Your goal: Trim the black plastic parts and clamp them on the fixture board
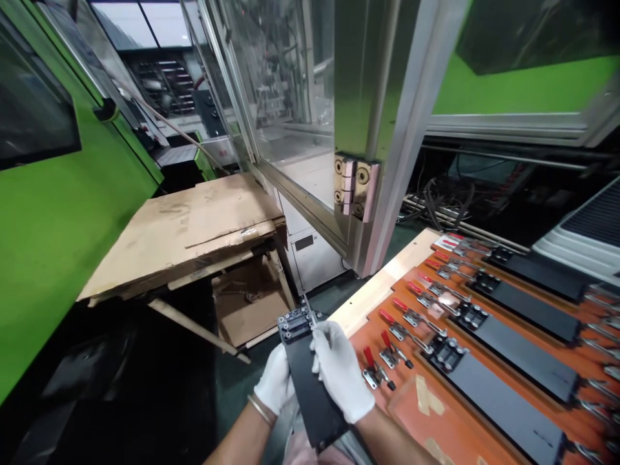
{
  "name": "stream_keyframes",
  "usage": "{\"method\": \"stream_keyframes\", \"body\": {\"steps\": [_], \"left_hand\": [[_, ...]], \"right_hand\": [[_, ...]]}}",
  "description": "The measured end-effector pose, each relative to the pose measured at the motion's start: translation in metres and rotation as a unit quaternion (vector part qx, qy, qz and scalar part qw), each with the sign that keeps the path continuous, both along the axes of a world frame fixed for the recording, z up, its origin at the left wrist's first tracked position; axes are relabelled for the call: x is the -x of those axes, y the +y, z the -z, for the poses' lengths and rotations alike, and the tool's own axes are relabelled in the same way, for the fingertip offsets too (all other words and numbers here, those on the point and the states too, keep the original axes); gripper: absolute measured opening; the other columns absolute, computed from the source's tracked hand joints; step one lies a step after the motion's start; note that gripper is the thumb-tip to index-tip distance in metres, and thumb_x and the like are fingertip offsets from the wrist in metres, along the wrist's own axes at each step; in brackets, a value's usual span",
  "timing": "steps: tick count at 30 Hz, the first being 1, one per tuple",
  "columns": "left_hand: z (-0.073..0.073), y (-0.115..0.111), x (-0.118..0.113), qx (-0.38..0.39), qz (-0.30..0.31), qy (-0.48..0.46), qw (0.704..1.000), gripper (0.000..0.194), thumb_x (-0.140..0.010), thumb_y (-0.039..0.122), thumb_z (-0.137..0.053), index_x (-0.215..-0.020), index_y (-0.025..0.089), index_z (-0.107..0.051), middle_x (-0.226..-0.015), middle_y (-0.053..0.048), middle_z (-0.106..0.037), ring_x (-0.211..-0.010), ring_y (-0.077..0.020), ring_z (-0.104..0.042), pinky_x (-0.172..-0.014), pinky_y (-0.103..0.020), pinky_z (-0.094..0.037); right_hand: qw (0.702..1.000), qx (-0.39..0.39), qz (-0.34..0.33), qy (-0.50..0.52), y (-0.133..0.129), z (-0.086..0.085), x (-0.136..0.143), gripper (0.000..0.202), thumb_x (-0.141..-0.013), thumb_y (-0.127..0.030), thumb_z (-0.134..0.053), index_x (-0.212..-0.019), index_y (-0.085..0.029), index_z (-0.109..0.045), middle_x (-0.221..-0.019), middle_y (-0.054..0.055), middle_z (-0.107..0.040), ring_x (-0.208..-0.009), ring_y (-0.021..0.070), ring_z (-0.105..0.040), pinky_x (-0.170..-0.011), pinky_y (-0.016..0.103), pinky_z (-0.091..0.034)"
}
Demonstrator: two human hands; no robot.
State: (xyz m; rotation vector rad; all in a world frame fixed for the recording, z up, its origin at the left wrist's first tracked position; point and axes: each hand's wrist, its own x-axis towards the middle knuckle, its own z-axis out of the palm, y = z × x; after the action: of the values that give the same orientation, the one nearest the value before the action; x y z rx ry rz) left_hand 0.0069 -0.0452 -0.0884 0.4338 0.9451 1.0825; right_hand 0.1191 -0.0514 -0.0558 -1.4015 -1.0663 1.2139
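Left hand [276,381] curled round black panel [314,387], right hand [341,374] pinching slim tool [309,310], red-handled clamps [389,354] beside, framed door [356,123] ahead

Pale rectangular window panes [168,24] glow left of the tall silver metal-framed door [411,129], whose clear flat panel [295,110] shows hazy reflections. Deep shadow darkens its lower left. Wide-angle distortion stretches outer edges; fine detail looks soft.

Open gap between black panel [312,394] and cardboard-topped table [208,210]; red-handled clamps [369,357] stand rightward, door frame [404,142] ahead
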Motion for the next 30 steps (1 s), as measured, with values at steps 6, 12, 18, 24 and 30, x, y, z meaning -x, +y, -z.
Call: {"method": "stream_keyframes", "body": {"steps": [6,12,18,24,30], "left_hand": [[0.012,0.009,0.008,-0.161,-0.059,0.259,0.950,0.014,-0.067,0.026,-0.073,-0.075,0.015,-0.072,-0.080,-0.007,-0.074,-0.078,-0.0238,-0.065,-0.080,-0.037,-0.053],[-0.009,0.015,0.018,-0.264,-0.090,0.404,0.871,0.019,-0.071,0.034,-0.066,-0.066,0.016,-0.070,-0.069,-0.008,-0.072,-0.063,-0.0214,-0.062,-0.068,-0.036,-0.054],[-0.029,0.014,0.021,-0.238,-0.158,0.358,0.889,0.017,-0.067,0.031,-0.068,-0.063,0.015,-0.068,-0.061,-0.006,-0.069,-0.058,-0.0197,-0.060,-0.062,-0.033,-0.054],[-0.031,0.015,0.025,-0.230,-0.174,0.321,0.902,0.020,-0.070,0.035,-0.068,-0.067,0.016,-0.068,-0.066,-0.007,-0.071,-0.064,-0.0223,-0.063,-0.070,-0.039,-0.055],[-0.032,0.016,0.035,-0.305,-0.131,0.372,0.867,0.015,-0.068,0.034,-0.074,-0.070,0.019,-0.072,-0.074,-0.009,-0.074,-0.070,-0.0257,-0.065,-0.083,-0.044,-0.054]], "right_hand": [[0.989,-0.060,-0.047,-0.125,-0.010,0.000,0.000,0.015,-0.089,-0.027,-0.046,-0.076,-0.024,-0.052,-0.066,0.001,-0.061,-0.061,0.0167,-0.059,-0.054,0.025,-0.040],[0.992,-0.043,-0.023,-0.120,-0.011,-0.002,0.007,0.023,-0.093,-0.031,-0.038,-0.075,-0.023,-0.049,-0.069,0.002,-0.060,-0.066,0.0177,-0.058,-0.059,0.027,-0.042],[0.988,-0.081,-0.079,-0.107,-0.008,-0.014,0.013,0.018,-0.092,-0.028,-0.038,-0.080,-0.022,-0.050,-0.070,0.001,-0.060,-0.065,0.0164,-0.057,-0.059,0.025,-0.041],[0.987,-0.090,-0.082,-0.101,-0.002,-0.016,0.016,0.017,-0.092,-0.028,-0.039,-0.077,-0.023,-0.047,-0.062,-0.002,-0.053,-0.057,0.0157,-0.052,-0.057,0.025,-0.039],[0.996,-0.080,-0.023,-0.044,0.007,-0.011,0.010,0.019,-0.092,-0.032,-0.039,-0.075,-0.024,-0.043,-0.058,-0.004,-0.047,-0.053,0.0145,-0.049,-0.053,0.025,-0.039]]}}
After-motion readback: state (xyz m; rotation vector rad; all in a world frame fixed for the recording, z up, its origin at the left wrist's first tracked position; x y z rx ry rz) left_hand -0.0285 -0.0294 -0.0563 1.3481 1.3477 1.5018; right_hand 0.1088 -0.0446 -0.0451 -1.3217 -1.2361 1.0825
